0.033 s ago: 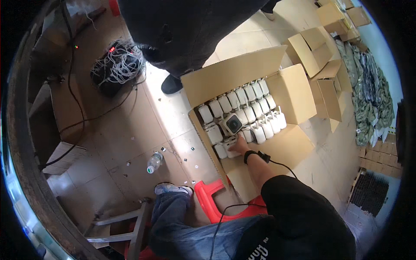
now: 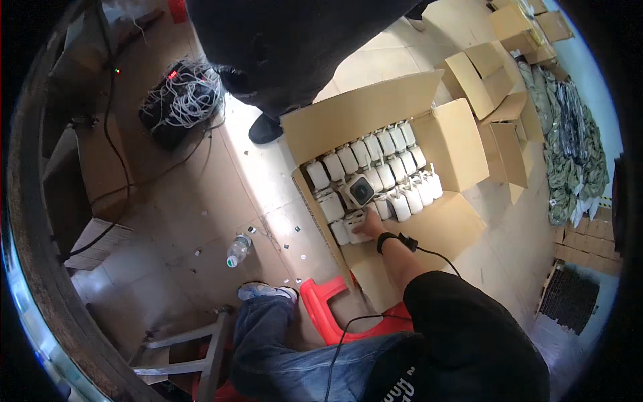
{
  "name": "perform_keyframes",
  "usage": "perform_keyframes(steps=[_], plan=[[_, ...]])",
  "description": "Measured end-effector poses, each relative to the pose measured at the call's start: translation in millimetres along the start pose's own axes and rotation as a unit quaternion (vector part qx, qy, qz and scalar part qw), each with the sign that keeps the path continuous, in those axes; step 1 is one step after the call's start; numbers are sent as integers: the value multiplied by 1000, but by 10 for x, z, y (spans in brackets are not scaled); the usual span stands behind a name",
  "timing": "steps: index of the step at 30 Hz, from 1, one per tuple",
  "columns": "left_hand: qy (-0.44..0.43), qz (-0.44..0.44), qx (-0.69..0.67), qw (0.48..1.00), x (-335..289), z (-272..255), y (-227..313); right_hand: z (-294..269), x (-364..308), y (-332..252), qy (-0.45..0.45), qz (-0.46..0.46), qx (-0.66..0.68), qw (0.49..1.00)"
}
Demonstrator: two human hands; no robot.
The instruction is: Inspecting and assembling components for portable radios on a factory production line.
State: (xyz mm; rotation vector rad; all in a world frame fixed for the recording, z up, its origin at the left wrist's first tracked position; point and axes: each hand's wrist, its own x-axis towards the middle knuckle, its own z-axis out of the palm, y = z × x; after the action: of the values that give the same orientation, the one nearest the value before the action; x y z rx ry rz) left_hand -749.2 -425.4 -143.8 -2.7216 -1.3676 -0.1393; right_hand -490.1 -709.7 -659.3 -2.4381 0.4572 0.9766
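An open cardboard box (image 2: 362,107) holds several rows of white rounded devices, some with short stalks. One of them, a white camera (image 2: 361,192) with a dark square face and a round lens, lies tilted on top of the others. Low in the box, at the near left corner, my right hand (image 2: 370,226) is closed on a white device (image 2: 354,226) beside that camera. Its fingertips are partly hidden. A black band with a cable circles my right wrist. My left hand is out of the picture.
A person in dark trousers (image 2: 268,53) stands beyond the box. On the floor are a clear plastic bottle (image 2: 239,250), a black device under tangled white cables (image 2: 187,100) and small scraps. A red stool (image 2: 321,305) is near my legs. More open cartons (image 2: 479,77) stand at right.
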Motion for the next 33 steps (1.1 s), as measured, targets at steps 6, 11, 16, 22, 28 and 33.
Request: perform_keyframes(steps=[6,11,16,22,28,33], plan=[[4,-1,2,1000,4,-2,-35,-102,-166,-165,-2,31,-81,996],[15,-10,-7,1000,-78,0,1,-651,-569,-313,-95,1,121,988],[11,-50,27,998,-87,-67,148,-1388,-1251,-708,-91,-94,308,942],[-66,-87,2,994,-92,-290,250,-2108,-2105,-1692,-193,-244,423,851],[-70,-90,-4,993,-135,-369,269,-2642,-3016,-2673,-166,-414,298,844],[-60,-89,-14,994,-187,-359,197,-2630,-3726,-3552,55,-663,180,725]])
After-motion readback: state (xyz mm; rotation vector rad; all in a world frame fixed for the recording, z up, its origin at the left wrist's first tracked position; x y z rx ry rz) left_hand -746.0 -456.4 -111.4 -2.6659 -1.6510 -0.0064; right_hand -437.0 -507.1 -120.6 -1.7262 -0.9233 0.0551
